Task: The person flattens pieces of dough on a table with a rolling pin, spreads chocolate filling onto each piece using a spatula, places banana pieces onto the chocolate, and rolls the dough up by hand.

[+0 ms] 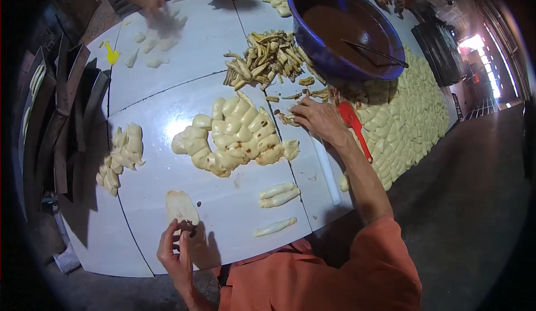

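Note:
My left hand point(176, 250) is at the near left of the table, its fingers bent around a dab of dark brown paste point(188, 227) at the lower end of a flattened oval of dough point(180, 204). Out to the right, my right hand point(319, 119) has its fingertips closed on a yellow-brown banana strip point(288, 119), beside the large pile of such strips point(262, 60). Between my hands lies a cluster of pale dough pieces point(234, 129), some smeared brown. Closer to me are rolled dough pieces point(279, 195). A white rolling pin point(326, 171) lies under my right forearm.
A blue tub point(304, 43) of brown paste, with a dark-handled tool point(374, 52) in it, stands at the far right. A red spatula point(354, 127) rests by many dough pieces point(410, 121). Dark metal trays point(61, 115) stand left. Other people's hands point(148, 4) work across the table.

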Demonstrator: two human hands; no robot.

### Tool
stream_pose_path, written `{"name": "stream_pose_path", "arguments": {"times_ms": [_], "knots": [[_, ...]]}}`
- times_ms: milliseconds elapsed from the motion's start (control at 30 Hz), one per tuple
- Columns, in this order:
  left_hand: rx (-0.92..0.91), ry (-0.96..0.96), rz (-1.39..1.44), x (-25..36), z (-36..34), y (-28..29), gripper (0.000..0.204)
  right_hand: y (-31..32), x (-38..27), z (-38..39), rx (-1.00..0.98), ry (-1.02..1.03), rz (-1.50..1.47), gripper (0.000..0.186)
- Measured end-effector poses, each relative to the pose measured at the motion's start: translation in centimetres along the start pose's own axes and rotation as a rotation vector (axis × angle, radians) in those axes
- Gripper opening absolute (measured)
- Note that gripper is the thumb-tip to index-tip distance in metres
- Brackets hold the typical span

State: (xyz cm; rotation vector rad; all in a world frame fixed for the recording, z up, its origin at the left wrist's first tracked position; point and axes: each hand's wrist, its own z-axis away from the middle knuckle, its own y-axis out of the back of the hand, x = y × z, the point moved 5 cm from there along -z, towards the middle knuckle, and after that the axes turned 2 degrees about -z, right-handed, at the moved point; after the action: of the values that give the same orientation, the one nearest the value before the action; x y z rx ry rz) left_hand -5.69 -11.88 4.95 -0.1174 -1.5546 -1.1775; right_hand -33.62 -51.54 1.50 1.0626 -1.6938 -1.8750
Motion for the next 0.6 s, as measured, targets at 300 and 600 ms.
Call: {"name": "stream_pose_path", "arguments": {"times_ms": [300,600], "knots": [[-0.081,-0.242,0.007,3.4,-1.0,-3.1,0.036,-0.3,1.1,-1.1,0.021,0.006,-0.112,0.021],[-0.08,-0.192,0.025,3.4,-0.4,-3.3,0.033,0.6,3.2,-0.4,0.014,-0.173,-0.425,0.029]]}}
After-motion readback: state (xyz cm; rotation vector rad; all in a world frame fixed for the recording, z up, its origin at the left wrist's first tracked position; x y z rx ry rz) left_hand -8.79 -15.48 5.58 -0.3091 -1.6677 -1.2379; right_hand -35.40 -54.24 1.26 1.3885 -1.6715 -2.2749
